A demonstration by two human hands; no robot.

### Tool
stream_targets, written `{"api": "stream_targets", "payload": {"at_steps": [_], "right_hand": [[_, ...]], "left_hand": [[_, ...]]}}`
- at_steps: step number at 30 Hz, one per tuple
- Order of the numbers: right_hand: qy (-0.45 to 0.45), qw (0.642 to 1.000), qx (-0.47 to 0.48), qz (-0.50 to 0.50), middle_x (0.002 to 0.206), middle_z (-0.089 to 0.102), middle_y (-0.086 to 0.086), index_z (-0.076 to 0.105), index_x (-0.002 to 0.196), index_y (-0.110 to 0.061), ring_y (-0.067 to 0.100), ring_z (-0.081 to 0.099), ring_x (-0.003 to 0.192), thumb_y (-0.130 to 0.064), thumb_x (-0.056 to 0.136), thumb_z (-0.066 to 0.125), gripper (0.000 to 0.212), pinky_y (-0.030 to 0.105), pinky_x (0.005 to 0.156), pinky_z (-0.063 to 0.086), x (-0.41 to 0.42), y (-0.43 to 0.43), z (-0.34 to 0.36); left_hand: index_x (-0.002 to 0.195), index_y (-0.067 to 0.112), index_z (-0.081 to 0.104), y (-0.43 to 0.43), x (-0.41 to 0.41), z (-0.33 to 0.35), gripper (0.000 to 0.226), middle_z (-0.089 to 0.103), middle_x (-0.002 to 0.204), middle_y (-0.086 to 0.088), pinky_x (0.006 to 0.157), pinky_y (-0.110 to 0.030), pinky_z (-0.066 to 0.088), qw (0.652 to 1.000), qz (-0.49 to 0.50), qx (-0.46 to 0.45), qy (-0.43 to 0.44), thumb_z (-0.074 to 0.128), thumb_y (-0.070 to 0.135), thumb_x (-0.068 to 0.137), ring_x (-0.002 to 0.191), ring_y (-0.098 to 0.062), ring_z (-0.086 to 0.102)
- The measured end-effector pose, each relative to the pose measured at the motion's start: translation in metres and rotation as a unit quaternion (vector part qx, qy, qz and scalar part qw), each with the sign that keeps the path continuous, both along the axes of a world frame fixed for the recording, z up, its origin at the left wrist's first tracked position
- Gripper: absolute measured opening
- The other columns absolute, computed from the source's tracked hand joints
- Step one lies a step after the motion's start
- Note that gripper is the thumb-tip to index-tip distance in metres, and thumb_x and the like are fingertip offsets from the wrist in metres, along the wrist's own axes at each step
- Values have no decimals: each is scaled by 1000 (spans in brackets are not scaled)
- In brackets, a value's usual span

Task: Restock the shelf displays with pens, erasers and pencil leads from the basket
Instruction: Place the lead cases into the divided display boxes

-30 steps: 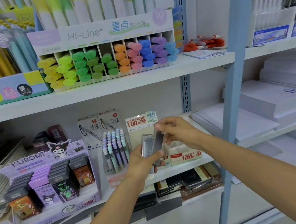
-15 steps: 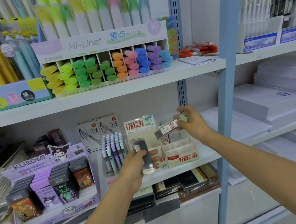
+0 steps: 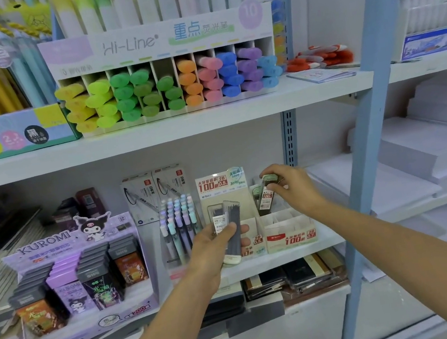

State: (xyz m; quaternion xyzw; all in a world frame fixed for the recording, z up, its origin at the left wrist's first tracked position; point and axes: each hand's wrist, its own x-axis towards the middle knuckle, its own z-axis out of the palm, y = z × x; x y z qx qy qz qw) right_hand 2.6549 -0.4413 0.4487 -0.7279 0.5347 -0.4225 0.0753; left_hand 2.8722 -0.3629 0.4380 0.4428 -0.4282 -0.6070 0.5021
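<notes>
White shop shelf point(image 3: 303, 253), middle row: the left hand point(image 3: 211, 247) has its grip curled round two lead cases point(image 3: 232, 220) above the shelf's front edge. The right hand point(image 3: 295, 187) pinches one lead case point(image 3: 267, 196) upright over the right-hand cardboard box point(image 3: 292, 239) of two, near the shelf's right end.

Left hand point(image 3: 214, 247) is up in front of the shelf point(image 3: 283, 261), gripping two dark lead cases point(image 3: 229, 224) fanned apart, one label facing us. Right hand point(image 3: 292, 187) pinches a green-capped lead case point(image 3: 267, 196) by its top, nearly upright over the far slots of the cardboard lead display point(image 3: 291, 236). Kuromi display point(image 3: 80, 274) sits at left, highlighter rack point(image 3: 168, 84) one shelf up
</notes>
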Motion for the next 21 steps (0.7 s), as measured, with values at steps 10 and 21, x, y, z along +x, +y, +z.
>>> {"api": "stream_targets", "payload": {"at_steps": [10,21], "right_hand": [[14,999,36,-21,108,50,-2,58,130,-17,8,52,88,-6,93,59,39,14,83,41,9,-5,-14],[-217,916,254,224,72,64,-1,68,109,-9,9,49,50,-16,92,64,19,20,49,41,36,51,21]], "left_hand": [[109,11,61,-1,2,-7,17,76,91,-11,59,-27,58,1000,-13,-7,7,62,9,92,66,-17,70],[115,12,60,13,-9,4,25,75,95,-13,57,-28,56,999,-44,-21,-16,64,15,91,67,-21,70]]}}
